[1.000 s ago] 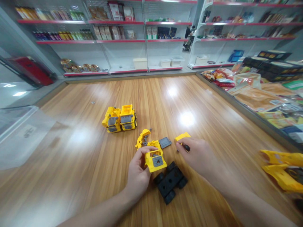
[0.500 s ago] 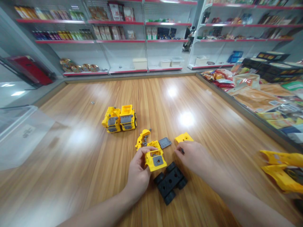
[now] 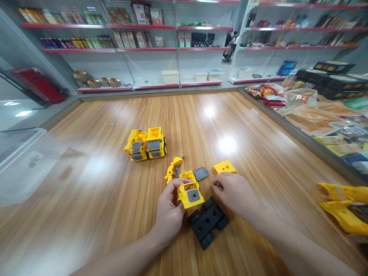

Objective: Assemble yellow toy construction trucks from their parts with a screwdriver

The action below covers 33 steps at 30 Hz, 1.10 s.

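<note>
My left hand [image 3: 169,211] is closed on a yellow toy truck cab [image 3: 189,194] with a grey panel set in its face. Just right of it, my right hand [image 3: 230,189] has its fingers pinched around a small dark piece, too small to name. Beyond those fingers lies a yellow plate with holes [image 3: 225,166]. A black wheeled chassis [image 3: 208,222] rests on the table below both hands. Behind the cab are a yellow excavator arm [image 3: 174,168], another yellow part [image 3: 188,175] and a flat grey panel [image 3: 201,173].
Two assembled yellow toy trucks [image 3: 146,145] stand farther back on the wooden table [image 3: 189,115]. A clear plastic bin [image 3: 25,165] is at left, and a larger yellow toy [image 3: 345,207] at the right edge. Packaged food [image 3: 313,115] lies beyond the right border; stocked shelves line the back.
Both hands keep nearly the same place and grip. The whole view has shifted very slightly; the parts on the table lie as before.
</note>
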Available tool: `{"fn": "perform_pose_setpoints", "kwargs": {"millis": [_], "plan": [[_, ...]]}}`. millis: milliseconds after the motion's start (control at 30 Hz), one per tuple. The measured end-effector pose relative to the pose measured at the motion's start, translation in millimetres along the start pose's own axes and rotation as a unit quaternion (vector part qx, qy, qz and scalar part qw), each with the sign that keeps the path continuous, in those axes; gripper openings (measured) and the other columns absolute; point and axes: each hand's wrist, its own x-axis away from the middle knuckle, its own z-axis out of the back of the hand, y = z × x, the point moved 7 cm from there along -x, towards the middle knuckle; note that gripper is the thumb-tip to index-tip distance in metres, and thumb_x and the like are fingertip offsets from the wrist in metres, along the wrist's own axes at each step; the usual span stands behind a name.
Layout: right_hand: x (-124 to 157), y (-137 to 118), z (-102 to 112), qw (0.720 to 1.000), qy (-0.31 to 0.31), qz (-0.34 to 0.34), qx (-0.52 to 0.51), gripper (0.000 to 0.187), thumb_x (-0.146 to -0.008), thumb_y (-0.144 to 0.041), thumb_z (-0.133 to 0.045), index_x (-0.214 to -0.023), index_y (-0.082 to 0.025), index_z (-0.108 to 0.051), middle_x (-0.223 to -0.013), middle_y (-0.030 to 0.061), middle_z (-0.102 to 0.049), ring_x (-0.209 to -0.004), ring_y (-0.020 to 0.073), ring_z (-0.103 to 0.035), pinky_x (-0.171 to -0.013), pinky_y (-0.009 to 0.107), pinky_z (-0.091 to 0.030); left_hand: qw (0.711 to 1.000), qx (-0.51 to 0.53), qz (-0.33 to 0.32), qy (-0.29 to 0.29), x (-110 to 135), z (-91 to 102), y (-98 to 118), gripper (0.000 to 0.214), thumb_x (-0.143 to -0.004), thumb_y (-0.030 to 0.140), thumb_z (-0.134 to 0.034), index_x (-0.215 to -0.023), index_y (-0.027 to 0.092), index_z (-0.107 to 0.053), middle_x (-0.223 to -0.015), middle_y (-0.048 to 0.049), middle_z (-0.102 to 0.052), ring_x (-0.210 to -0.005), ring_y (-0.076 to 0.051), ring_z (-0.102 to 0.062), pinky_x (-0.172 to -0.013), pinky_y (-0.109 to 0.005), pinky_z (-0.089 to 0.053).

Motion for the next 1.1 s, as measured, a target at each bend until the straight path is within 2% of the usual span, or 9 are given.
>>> {"fn": "perform_pose_setpoints", "kwargs": {"millis": [133, 233, 400, 500, 667, 900, 1100], "plan": [[2.0, -14.4, 15.4, 0.992, 0.060, 0.041, -0.102, 0.007, -0.087, -0.018, -0.060, -0.086, -0.022, -0.066, -0.086, 0.0010, -0.070, -0.079, 0.0162, -0.065, -0.073, 0.027, -0.047, 1.000, -0.002, -0.003, -0.001, 0.2, -0.7, 0.8, 0.022, -0.080, 0.017, -0.070, -0.099, 0.019, -0.061, -0.109, -0.0064, -0.062, -0.103, -0.021, -0.059, -0.086, -0.027, -0.048], [6.8, -29.9, 34.1, 0.960, 0.111, 0.105, -0.233, 0.007, -0.086, -0.016, -0.062, -0.088, -0.021, -0.066, -0.085, 0.0002, -0.069, -0.079, 0.0143, -0.064, -0.075, 0.026, -0.048, 1.000, 0.001, -0.007, -0.005, 1.1, -1.5, 0.2, 0.021, -0.081, 0.017, -0.070, -0.099, 0.020, -0.060, -0.110, -0.0054, -0.062, -0.102, -0.020, -0.059, -0.087, -0.027, -0.047], [14.9, -50.3, 43.1, 0.917, 0.083, 0.201, -0.333, 0.010, -0.086, -0.012, -0.061, -0.093, -0.019, -0.066, -0.087, 0.0027, -0.068, -0.082, 0.0145, -0.064, -0.076, 0.028, -0.050, 1.000, 0.007, -0.022, -0.011, 2.8, -1.9, 0.9, 0.022, -0.081, 0.016, -0.070, -0.100, 0.022, -0.059, -0.107, -0.0027, -0.062, -0.100, -0.018, -0.059, -0.088, -0.026, -0.046], [18.0, -54.8, 40.8, 0.904, 0.070, 0.237, -0.350, 0.013, -0.086, -0.010, -0.059, -0.095, -0.016, -0.066, -0.090, 0.0065, -0.065, -0.085, 0.0164, -0.063, -0.077, 0.030, -0.051, 0.999, 0.010, -0.029, -0.012, 3.4, -2.8, 3.6, 0.022, -0.081, 0.015, -0.070, -0.099, 0.022, -0.059, -0.107, -0.0024, -0.062, -0.100, -0.018, -0.059, -0.088, -0.026, -0.046], [20.0, -57.7, 37.1, 0.898, 0.054, 0.270, -0.342, 0.014, -0.089, -0.010, -0.056, -0.098, -0.014, -0.066, -0.092, 0.0085, -0.063, -0.084, 0.0169, -0.061, -0.075, 0.030, -0.052, 0.999, 0.019, -0.031, -0.013, 4.3, -3.3, 6.4, 0.020, -0.081, 0.014, -0.068, -0.097, 0.020, -0.058, -0.104, -0.0037, -0.062, -0.097, -0.018, -0.059, -0.086, -0.026, -0.047], [20.0, -54.1, 29.1, 0.906, 0.037, 0.252, -0.337, 0.015, -0.090, -0.010, -0.055, -0.100, -0.016, -0.063, -0.095, 0.0072, -0.062, -0.089, 0.0178, -0.060, -0.077, 0.031, -0.050, 0.999, 0.000, -0.048, -0.017, 5.7, -3.0, 3.4, 0.024, -0.081, 0.009, -0.064, -0.100, 0.021, -0.057, -0.103, -0.0032, -0.059, -0.098, -0.018, -0.057, -0.088, -0.027, -0.046], [19.3, -52.5, 27.5, 0.912, 0.052, 0.238, -0.329, 0.004, -0.091, -0.016, -0.060, -0.094, -0.018, -0.061, -0.089, 0.0041, -0.062, -0.083, 0.0169, -0.060, -0.074, 0.030, -0.049, 0.998, -0.012, -0.058, -0.027, 7.2, -4.8, 4.9, 0.025, -0.080, 0.007, -0.063, -0.099, 0.020, -0.056, -0.100, -0.0033, -0.058, -0.096, -0.018, -0.057, -0.087, -0.026, -0.045]]}}
